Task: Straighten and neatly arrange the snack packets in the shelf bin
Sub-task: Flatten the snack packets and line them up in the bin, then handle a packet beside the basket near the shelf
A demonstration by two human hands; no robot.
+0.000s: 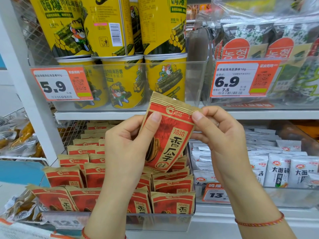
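A flat, crinkly red and tan snack packet [168, 133] is held up in the air above the clear plastic bin [155, 219], tilted toward 1 o'clock. The left hand [126, 145] pinches its left edge, thumb flat on the front. The right hand [222, 137] pinches the top right corner at 2 o'clock with curled fingers. Rows of matching packets [72, 176] stand in the bin at 6 o'clock. Round yellow cans [124, 81] sit at 12 o'clock.
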